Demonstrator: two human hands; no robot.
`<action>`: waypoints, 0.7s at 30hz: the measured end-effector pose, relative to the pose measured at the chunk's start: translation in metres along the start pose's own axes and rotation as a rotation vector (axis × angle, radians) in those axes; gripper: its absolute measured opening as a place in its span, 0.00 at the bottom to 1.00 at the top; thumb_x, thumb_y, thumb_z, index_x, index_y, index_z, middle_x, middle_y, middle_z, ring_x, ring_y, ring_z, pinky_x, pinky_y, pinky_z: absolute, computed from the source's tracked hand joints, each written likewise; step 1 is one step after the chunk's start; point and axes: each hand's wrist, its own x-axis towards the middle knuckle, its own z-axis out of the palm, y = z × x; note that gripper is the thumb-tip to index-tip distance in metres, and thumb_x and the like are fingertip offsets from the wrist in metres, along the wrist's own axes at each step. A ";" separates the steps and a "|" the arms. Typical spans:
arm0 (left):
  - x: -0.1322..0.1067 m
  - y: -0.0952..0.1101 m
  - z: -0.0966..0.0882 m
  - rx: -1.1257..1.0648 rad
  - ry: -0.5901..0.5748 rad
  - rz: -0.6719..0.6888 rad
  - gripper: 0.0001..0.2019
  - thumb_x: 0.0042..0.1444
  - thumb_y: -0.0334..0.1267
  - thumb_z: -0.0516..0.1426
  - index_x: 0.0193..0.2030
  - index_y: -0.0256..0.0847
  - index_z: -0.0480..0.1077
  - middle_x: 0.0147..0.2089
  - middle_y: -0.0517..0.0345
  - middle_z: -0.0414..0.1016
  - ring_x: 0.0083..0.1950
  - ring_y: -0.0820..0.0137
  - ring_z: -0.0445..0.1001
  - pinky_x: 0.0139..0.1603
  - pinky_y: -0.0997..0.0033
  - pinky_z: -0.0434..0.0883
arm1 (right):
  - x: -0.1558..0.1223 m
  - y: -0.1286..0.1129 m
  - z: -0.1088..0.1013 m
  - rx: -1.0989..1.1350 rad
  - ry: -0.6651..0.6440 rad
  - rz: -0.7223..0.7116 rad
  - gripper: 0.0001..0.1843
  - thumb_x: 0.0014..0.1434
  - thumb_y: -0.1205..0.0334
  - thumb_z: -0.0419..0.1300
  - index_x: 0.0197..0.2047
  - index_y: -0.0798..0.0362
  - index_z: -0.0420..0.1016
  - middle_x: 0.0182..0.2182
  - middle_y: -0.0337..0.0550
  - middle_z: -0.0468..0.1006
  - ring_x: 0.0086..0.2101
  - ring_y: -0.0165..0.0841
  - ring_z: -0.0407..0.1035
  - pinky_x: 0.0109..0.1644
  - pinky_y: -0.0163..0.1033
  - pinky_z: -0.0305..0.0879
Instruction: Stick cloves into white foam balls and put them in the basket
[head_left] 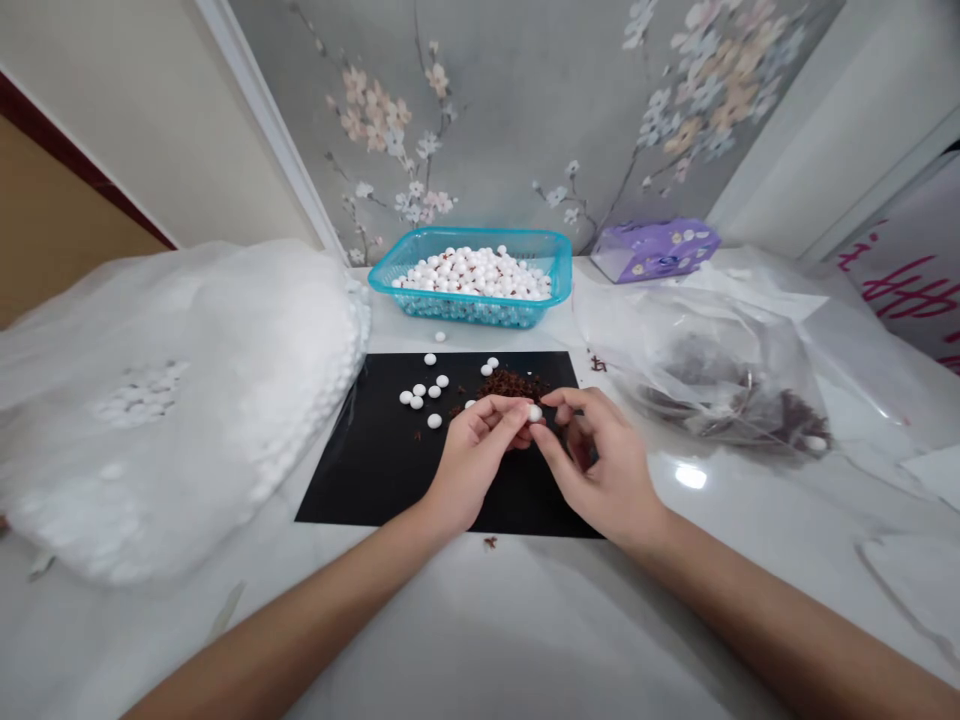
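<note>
My left hand [486,440] pinches a small white ball [534,413] between thumb and fingers, above a black mat [360,470]. Close at its right side is my right hand [600,455], thumb and index fingertip parted around the ball's edge, the other fingers curled. Whether those fingertips touch the ball I cannot tell. Just beyond the hands lies a pile of reddish-brown bits [512,384], partly covered by the fingers. Several loose white balls [434,421] are scattered over the mat's left half.
Behind the mat stands a blue basket [471,318] filled with white balls. A large translucent bag of white balls [180,420] bulges at the left. To the right lie a clear bag with dark brown bits [735,390] and a purple pack [660,250] near the wall.
</note>
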 end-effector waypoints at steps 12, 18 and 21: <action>0.000 -0.002 -0.002 0.007 -0.012 0.015 0.06 0.50 0.39 0.62 0.32 0.38 0.74 0.33 0.61 0.74 0.35 0.77 0.69 0.38 0.77 0.68 | 0.002 0.004 0.002 0.015 -0.021 0.017 0.07 0.59 0.62 0.55 0.42 0.51 0.67 0.29 0.35 0.63 0.19 0.22 0.58 0.23 0.31 0.59; 0.000 0.000 -0.002 0.035 -0.006 0.010 0.08 0.50 0.41 0.62 0.33 0.37 0.74 0.34 0.59 0.74 0.35 0.76 0.70 0.39 0.75 0.68 | 0.002 0.004 0.001 0.023 -0.043 0.007 0.05 0.60 0.63 0.55 0.41 0.50 0.67 0.28 0.34 0.62 0.21 0.23 0.59 0.25 0.31 0.59; 0.000 0.000 -0.002 0.036 -0.010 0.015 0.08 0.50 0.40 0.62 0.32 0.38 0.74 0.34 0.59 0.75 0.35 0.76 0.70 0.40 0.75 0.68 | 0.002 0.004 0.001 0.026 -0.064 0.002 0.05 0.61 0.62 0.54 0.41 0.50 0.67 0.28 0.34 0.62 0.21 0.24 0.58 0.25 0.32 0.58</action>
